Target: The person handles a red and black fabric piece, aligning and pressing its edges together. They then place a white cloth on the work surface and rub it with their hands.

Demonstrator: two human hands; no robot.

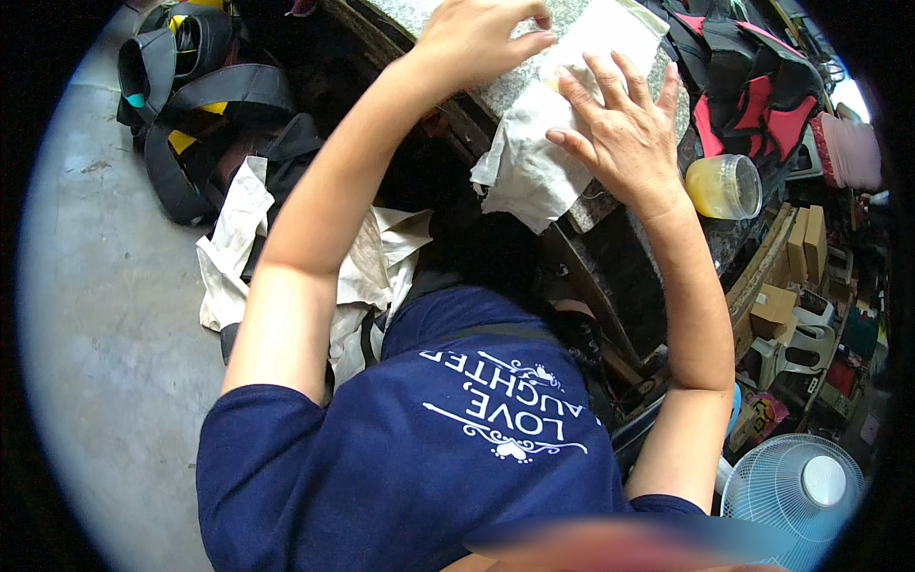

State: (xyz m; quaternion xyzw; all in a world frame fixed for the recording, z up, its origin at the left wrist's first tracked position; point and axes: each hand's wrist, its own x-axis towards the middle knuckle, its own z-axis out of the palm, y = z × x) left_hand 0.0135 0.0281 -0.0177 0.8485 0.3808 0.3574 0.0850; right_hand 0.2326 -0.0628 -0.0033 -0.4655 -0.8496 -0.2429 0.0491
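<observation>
A crumpled white cloth [536,157] lies over the near edge of a speckled grey slab [510,91], with a ragged corner hanging down. My right hand [624,129] rests palm down on the cloth, its fingers spread. Beyond those fingers stretches a smoother, cream-white flat piece [620,33]; whether it is part of the same cloth I cannot tell. To the left, my left hand [486,40] hovers over the slab with its fingers loosely bent and the thumb apart from them. Nothing shows in that gap. Its fingertips are partly cut off by the top edge.
A clear jar with yellowish contents [720,187] stands right of my right wrist. Black and pink padded pieces [753,91] lie behind it. Black straps [214,100] and pale cloth pieces [233,248] are at left. Boxes [774,310] and a fan [796,496] stand at right.
</observation>
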